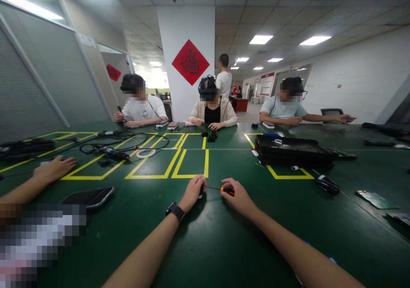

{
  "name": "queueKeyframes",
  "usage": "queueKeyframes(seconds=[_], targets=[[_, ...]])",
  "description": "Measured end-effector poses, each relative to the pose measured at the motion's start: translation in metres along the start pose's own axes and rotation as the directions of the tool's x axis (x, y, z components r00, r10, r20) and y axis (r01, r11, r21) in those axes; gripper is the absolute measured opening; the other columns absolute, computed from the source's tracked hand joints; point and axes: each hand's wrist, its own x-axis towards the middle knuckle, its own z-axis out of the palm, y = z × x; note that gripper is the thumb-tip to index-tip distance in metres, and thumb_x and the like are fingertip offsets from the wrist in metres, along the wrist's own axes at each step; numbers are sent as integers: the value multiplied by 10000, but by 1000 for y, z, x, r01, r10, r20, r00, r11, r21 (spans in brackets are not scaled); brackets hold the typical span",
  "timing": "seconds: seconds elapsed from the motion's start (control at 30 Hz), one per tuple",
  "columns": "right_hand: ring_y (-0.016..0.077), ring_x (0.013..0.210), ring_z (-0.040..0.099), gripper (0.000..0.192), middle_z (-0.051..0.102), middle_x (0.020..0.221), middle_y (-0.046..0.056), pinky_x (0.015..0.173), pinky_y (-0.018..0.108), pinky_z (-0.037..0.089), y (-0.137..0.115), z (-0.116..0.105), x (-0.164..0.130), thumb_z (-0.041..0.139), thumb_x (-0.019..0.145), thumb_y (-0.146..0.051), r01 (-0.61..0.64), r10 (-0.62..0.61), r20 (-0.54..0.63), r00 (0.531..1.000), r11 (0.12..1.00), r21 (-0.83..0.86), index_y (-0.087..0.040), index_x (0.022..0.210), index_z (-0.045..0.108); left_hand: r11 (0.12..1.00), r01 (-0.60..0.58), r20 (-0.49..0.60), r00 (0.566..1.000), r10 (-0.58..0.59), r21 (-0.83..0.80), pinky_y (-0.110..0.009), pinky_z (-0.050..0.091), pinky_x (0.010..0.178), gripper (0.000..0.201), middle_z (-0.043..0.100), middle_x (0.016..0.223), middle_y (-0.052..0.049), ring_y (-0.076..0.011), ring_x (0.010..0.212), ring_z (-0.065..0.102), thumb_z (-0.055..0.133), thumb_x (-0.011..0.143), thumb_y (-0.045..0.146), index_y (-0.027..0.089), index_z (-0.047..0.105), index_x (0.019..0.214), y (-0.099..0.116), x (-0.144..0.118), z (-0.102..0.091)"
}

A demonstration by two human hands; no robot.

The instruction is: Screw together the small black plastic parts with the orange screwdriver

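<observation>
On green table [224, 245], two hands [193, 192] [238, 197] hold one screwdriver [226, 190]

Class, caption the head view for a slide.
Two hands, left hand and right hand, hold a small orange-handled screwdriver over a green table.

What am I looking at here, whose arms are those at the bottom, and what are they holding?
There is no machine here: the picture comes from a camera worn on a person's head, looking forward and down, so the two arms at the bottom are that person's own. The left hand, with a dark watch on its wrist, is curled over something small that I cannot make out. The right hand pinches a small screwdriver with an orange and black handle, its thin shaft reaching towards the left hand. Both rest on a green table marked with yellow tape. A neighbour's hand lies at the left, by a dark flat case. Three people sit opposite.
</observation>
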Motion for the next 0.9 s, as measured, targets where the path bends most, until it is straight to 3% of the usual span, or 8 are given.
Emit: queueKeyframes(seconds=[0.17,0.37,0.53,0.67,0.9], targets=[[164,867,537,265,608,862,26,830,335,377,1,-1,1,419,815,-200,-2,2,35,999,1000,10,-211,1056,530,999,4,-4,1000,-4,-32,-211,335,510,276,481,556,35,-96,514,456,374,810,374,166,485,666,1,0,-1],[144,827,564,325,598,854,8,794,297,419,2,-2,1,546,718,-184,-47,46,13,999,979,199,-198,1040,516,998,10,-6,1000,-10,-60,-209,322,486,276,466,540,36,-94,492,449,381,800,377,166,482,654,1,1,0],[165,898,543,291,596,925,36,818,315,404,4,0,0,502,767,-243,-49,50,-8,999,991,122,-204,1055,523,998,30,-23,999,-32,-63,-201,311,460,281,469,554,34,-94,500,463,389,791,392,165,495,665,2,0,1],[156,818,561,270,604,829,22,785,311,410,6,0,1,419,812,-225,-62,60,21,998,990,130,-202,1063,517,998,30,-36,999,-32,-63,-205,346,488,290,484,575,29,-98,523,484,381,791,399,165,504,673,6,-2,0],[141,835,562,376,586,874,11,812,299,416,4,-1,2,549,694,-142,-76,75,12,997,973,220,-201,1063,503,994,61,-38,997,-65,-86,-198,342,478,293,492,581,29,-96,525,488,384,779,408,165,499,661,12,-3,2]])
